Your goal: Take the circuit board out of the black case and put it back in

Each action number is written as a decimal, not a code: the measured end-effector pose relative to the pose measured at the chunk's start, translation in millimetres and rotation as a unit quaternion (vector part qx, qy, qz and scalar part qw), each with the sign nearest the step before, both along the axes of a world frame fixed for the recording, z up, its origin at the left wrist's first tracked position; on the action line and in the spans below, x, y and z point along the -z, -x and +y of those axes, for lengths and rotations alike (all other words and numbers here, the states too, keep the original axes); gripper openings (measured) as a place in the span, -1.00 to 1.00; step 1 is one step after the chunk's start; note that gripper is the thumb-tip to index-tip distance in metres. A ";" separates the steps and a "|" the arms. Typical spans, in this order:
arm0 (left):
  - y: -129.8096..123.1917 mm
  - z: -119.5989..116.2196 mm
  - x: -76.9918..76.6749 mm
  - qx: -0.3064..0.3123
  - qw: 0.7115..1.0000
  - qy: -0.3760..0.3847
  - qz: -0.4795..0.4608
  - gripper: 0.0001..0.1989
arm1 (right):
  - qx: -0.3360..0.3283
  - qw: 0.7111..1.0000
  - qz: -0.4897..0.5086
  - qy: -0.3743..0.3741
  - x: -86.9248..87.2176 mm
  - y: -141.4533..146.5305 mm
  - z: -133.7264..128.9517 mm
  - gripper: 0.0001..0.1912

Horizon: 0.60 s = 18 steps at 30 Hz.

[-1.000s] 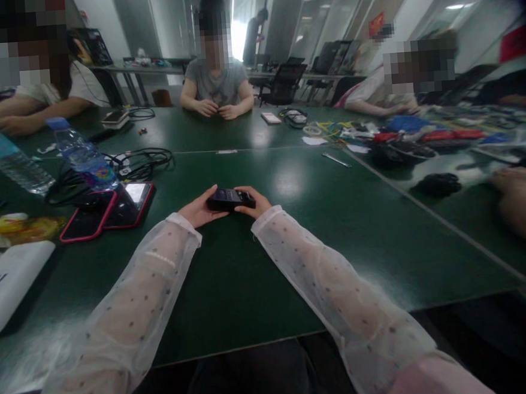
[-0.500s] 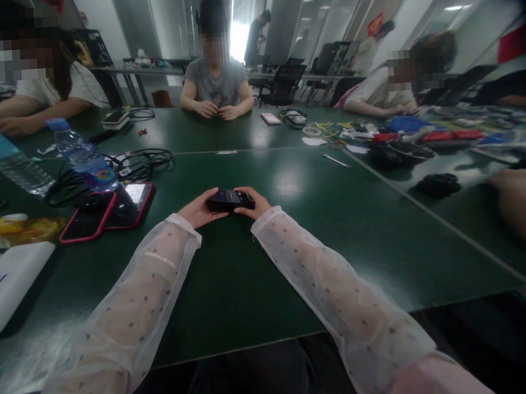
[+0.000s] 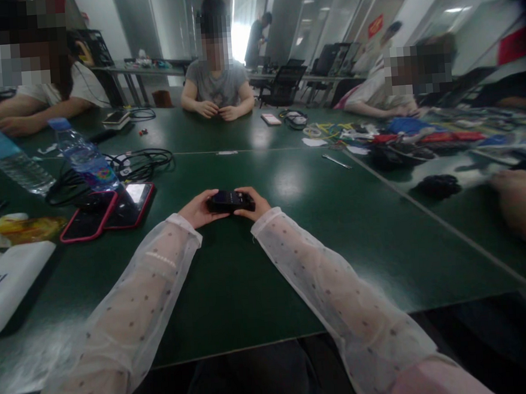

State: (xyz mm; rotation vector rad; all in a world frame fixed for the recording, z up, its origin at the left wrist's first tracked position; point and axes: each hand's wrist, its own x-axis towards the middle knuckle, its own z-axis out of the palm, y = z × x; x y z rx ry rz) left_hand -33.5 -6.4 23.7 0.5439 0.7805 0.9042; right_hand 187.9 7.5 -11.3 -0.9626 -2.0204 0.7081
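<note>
A small black device [image 3: 230, 202] with a dark top face is held between both hands over the green table [image 3: 233, 283]. My left hand [image 3: 199, 208] grips its left end, thumb along the near side. Around its right end are the fingers and thumb of my right hand [image 3: 255, 203]. Both forearms wear sheer white dotted sleeves. What exactly the device is cannot be made out.
At left are two pink-edged phones [image 3: 88, 217], a bottle [image 3: 82, 154], another bottle [image 3: 11, 157], black cables [image 3: 148, 164] and a white power bank [image 3: 15, 289]. A silver tool [image 3: 337, 161] and piled cables [image 3: 402, 133] lie right. Several people sit around the table.
</note>
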 end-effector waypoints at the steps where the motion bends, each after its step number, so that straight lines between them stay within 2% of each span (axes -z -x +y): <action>1: -0.2 -0.3 -0.4 0.000 1.000 -0.001 0.001 -0.73 | 0.002 1.000 -0.002 -0.003 0.5 0.1 0.0 -0.37; 11: 0.7 1.4 0.9 0.012 1.000 -0.004 0.001 -0.75 | 0.023 0.999 -0.019 -0.013 0.2 1.6 -4.1 -0.38; 18: 1.7 5.6 5.9 0.023 1.000 0.001 -0.003 -0.63 | 0.024 1.000 0.002 -0.009 -1.8 1.1 -4.8 -0.40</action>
